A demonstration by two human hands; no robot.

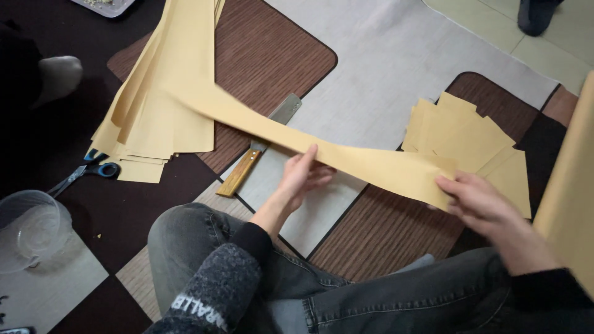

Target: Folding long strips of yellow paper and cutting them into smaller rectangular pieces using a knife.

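Note:
A long strip of tan paper (pixel 346 154) stretches from a stack of tan sheets (pixel 164 93) at the upper left down to the right. My left hand (pixel 301 176) grips the strip near its middle, thumb up over the edge. My right hand (pixel 479 201) pinches the strip's right end. Under the strip lies a flat knife (pixel 257 151) with a wooden handle and a wide metal blade. A pile of smaller folded tan pieces (pixel 470 136) rests just behind my right hand.
Blue-handled scissors (pixel 86 170) lie left of the stack. A clear plastic jug (pixel 31 226) stands at the lower left. Brown and grey floor mats (pixel 371 80) cover the floor. My knees in jeans (pixel 204 247) fill the foreground. Another tan sheet (pixel 572 185) rises at the right edge.

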